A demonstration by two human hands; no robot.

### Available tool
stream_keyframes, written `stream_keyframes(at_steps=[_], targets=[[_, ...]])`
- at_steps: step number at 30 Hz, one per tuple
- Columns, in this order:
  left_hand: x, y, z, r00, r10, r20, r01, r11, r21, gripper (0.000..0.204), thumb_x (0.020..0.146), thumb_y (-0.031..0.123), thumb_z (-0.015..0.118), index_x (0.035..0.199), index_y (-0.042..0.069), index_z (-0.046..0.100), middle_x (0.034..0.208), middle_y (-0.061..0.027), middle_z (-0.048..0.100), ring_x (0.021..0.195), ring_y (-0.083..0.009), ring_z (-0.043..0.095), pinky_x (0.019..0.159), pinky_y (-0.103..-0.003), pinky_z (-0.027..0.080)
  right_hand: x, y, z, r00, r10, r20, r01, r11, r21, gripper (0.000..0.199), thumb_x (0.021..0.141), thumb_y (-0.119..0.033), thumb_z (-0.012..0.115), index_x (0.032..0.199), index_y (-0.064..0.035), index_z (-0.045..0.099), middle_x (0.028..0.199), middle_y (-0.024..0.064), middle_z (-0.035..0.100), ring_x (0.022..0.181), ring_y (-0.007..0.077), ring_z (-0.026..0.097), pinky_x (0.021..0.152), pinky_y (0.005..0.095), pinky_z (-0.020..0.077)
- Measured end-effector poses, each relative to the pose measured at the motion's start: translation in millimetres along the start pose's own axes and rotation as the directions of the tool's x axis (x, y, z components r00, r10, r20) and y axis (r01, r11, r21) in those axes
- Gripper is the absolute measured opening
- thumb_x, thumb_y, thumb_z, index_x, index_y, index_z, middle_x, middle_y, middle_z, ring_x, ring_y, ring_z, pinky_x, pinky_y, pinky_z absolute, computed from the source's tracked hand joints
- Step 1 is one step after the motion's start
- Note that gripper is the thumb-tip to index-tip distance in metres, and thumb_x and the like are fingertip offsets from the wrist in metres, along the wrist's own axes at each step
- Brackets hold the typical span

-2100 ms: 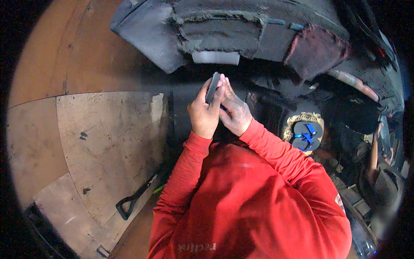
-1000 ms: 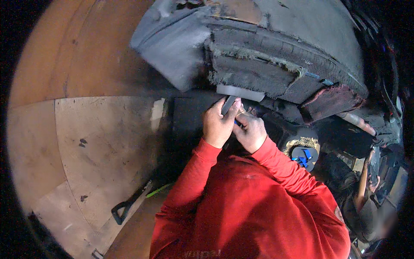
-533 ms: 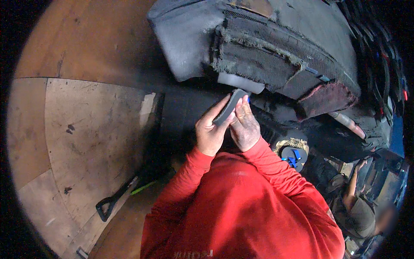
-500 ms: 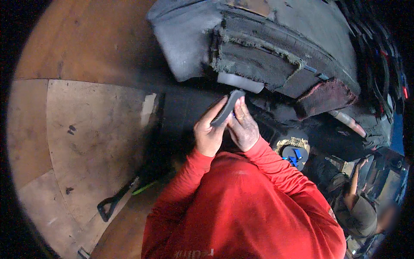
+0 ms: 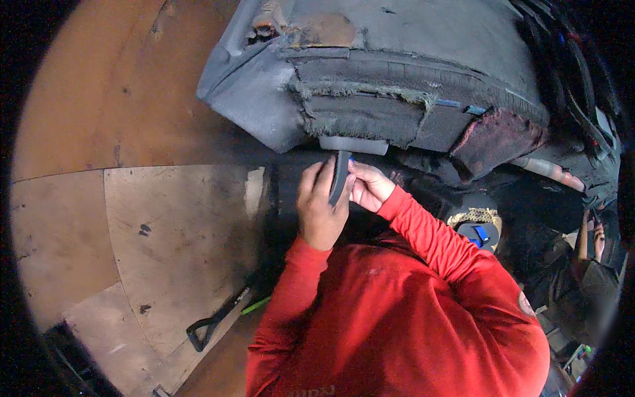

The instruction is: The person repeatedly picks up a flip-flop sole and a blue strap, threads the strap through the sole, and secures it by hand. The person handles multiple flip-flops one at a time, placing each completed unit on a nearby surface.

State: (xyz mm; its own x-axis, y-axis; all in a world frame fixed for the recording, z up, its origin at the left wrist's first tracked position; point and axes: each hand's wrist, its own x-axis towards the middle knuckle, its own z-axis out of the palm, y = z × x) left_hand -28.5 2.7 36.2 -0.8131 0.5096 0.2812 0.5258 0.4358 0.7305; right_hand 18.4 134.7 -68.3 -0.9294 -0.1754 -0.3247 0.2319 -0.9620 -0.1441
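A dark flat strip [image 5: 340, 176] stands on edge between both hands, just below the torn grey seat [image 5: 370, 86]. The left hand [image 5: 321, 212] and right hand [image 5: 368, 188] pinch it from either side. Held only by fingertips, it could probably slip and drop onto the dark floor [image 5: 291, 198].

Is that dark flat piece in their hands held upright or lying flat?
Upright: the dark flat piece stands on edge, pinched between the left hand and right hand.

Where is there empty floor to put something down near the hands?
Bare room lies on the pale wooden boards, between the grey torn cushion and the black-handled tool. It is crowded to the right, around the woven basket, and where the left hand and right hand hold the dark strip.
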Motion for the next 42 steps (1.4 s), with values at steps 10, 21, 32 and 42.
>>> stream_keyframes(at_steps=[10, 21, 32, 42], targets=[[-13.2, 16.6, 2.3, 0.984, -0.169, 0.054, 0.171, 0.984, -0.041, 0.043, 0.089, 0.015, 0.069, 0.127, -0.002, 0.058, 0.118, -0.0253, 0.064, 0.107, -0.0376, 0.066, 0.089, -0.040, 0.053, -12.2, -16.2, 5.7, 1.000, -0.018, -0.010, 0.017, 0.992, -0.128, 0.031, 0.097, -0.021, 0.061, 0.123, -0.0058, 0.054, 0.114, 0.0081, 0.066, 0.099, 0.0192, 0.067, 0.088, 0.0425, 0.0577], [10.8, 16.2, 10.1, 0.962, -0.219, 0.165, 0.191, 0.967, 0.166, 0.029, 0.092, 0.019, 0.067, 0.113, -0.001, 0.067, 0.097, -0.0194, 0.072, 0.087, -0.0263, 0.072, 0.076, -0.035, 0.054, -24.2, 8.9, -2.6, 0.985, 0.106, -0.135, -0.098, 0.993, 0.068, 0.037, 0.097, -0.034, 0.061, 0.117, -0.0040, 0.057, 0.107, 0.0104, 0.068, 0.100, 0.0224, 0.068, 0.092, 0.0403, 0.0557], [-3.0, 34.4, 13.1, 0.997, -0.072, 0.010, 0.072, 0.997, -0.014, 0.038, 0.090, 0.012, 0.066, 0.123, -0.006, 0.059, 0.108, -0.0248, 0.067, 0.095, -0.0362, 0.069, 0.081, -0.040, 0.053, -37.7, -19.9, 12.3, 0.990, 0.053, -0.127, -0.058, 0.998, -0.030, 0.029, 0.097, -0.025, 0.061, 0.119, -0.0055, 0.057, 0.105, 0.0075, 0.068, 0.093, 0.0198, 0.069, 0.088, 0.0422, 0.0584], [10.6, 23.8, 33.1, 0.895, -0.344, 0.284, 0.350, 0.936, 0.032, 0.035, 0.092, 0.018, 0.064, 0.118, -0.005, 0.061, 0.099, -0.0267, 0.068, 0.093, -0.0397, 0.068, 0.078, -0.042, 0.053, -45.8, -9.7, -11.2, 0.956, 0.135, -0.260, -0.106, 0.987, 0.120, 0.038, 0.094, -0.033, 0.065, 0.115, -0.0025, 0.058, 0.105, 0.0117, 0.066, 0.095, 0.0236, 0.069, 0.089, 0.0416, 0.0584]])
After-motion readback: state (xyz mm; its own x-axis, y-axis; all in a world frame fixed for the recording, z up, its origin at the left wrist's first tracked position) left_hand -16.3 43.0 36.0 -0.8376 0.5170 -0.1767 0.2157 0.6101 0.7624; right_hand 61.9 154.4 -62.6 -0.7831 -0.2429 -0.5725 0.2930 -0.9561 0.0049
